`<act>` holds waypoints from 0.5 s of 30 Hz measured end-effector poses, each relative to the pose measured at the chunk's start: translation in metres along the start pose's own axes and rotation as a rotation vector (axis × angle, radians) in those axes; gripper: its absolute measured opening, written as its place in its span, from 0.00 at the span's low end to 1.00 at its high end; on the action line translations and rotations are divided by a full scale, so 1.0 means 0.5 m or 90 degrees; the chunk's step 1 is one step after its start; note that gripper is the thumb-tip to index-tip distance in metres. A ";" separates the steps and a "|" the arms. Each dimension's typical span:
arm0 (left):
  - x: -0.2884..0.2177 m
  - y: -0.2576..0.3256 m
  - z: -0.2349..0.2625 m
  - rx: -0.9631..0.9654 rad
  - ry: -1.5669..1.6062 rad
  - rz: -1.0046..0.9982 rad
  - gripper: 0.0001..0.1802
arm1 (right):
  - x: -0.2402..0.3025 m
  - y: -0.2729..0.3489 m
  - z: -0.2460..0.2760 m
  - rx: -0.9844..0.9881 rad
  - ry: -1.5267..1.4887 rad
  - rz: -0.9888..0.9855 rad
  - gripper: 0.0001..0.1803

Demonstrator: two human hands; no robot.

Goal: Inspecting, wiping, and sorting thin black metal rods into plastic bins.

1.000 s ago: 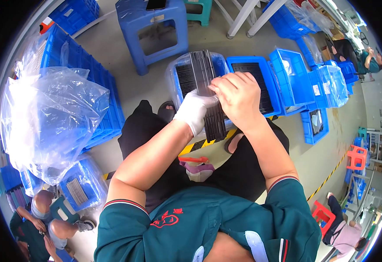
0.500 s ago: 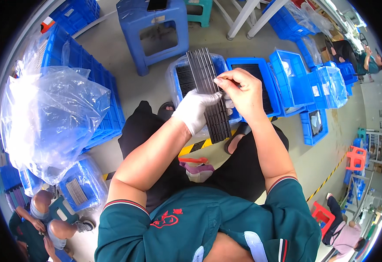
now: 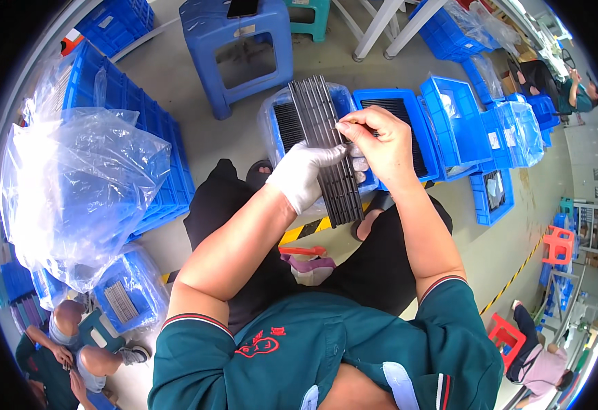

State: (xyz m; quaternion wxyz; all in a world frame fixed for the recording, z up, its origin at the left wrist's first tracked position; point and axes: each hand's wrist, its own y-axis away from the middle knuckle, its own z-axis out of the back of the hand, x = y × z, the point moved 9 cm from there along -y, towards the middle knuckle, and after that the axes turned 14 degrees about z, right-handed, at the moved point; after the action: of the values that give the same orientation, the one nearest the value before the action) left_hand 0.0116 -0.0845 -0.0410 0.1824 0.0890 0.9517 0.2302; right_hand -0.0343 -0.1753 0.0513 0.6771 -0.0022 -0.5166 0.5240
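Observation:
My left hand (image 3: 300,176), in a white glove, is wrapped round a bundle of long, thin black rods (image 3: 318,113). The bundle lies side by side in the grip and slants from upper left to lower right above my lap. Gloved fingertips show past its right edge. My right hand (image 3: 386,142) is bare, with thumb and index finger pinched together at that same edge. Whatever is in the pinch is too small to make out. Beneath the bundle, a plastic-lined blue crate (image 3: 266,113) holds more black rods. To its right is another blue crate (image 3: 431,154) with black rods in it.
A blue stool (image 3: 206,41) stands ahead, a dark phone (image 3: 243,7) on top. Stacked blue crates (image 3: 155,130) rise at left, partly under clear plastic sheeting (image 3: 80,184). More blue crates (image 3: 456,130) stand at right. One co-worker (image 3: 59,348) sits at lower left; others are at far right.
Almost nothing differs. The view has shifted very slightly, and both hands keep the same hold at the bundle.

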 end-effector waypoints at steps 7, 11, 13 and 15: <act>0.002 -0.003 0.020 -0.028 -0.038 0.000 0.14 | 0.067 -0.008 -0.012 0.058 0.167 0.204 0.05; 0.007 -0.001 0.016 -0.026 -0.041 0.015 0.14 | 0.073 -0.008 -0.013 0.077 0.197 0.216 0.05; 0.006 -0.001 0.016 -0.022 -0.046 0.011 0.14 | 0.091 -0.009 -0.017 0.089 0.247 0.262 0.06; 0.004 -0.003 0.017 -0.018 -0.052 0.007 0.14 | 0.106 -0.005 -0.027 0.107 0.303 0.315 0.07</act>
State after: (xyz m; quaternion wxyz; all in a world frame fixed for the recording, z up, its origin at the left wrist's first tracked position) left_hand 0.0128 -0.0817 -0.0493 0.2208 0.1007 0.9397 0.2409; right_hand -0.0275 -0.1313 0.0832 0.6289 -0.1933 -0.2834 0.6977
